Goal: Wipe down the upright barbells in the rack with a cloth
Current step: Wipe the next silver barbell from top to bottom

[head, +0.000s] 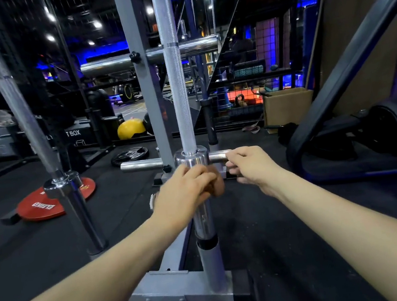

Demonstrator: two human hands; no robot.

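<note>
An upright steel barbell [177, 90] stands in a grey rack [181, 287] in the middle of the head view. My left hand [183, 194] grips the barbell's sleeve just below its collar, pressing a brown cloth [218, 184] around it. Only a small part of the cloth shows past my fingers. My right hand [252, 166] is just right of the collar, fingers loosely curled and holding nothing, its fingertips at the end of a chrome horizontal peg [218, 156]. A second barbell [25, 116] leans at the left, its sleeve down in a holder.
A red weight plate [34, 208] lies on the black floor at the left, and a black plate [130, 155] lies further back. A dark padded bench frame [338, 113] fills the right side. A cardboard box [287, 107] and a yellow ball [129, 128] sit behind.
</note>
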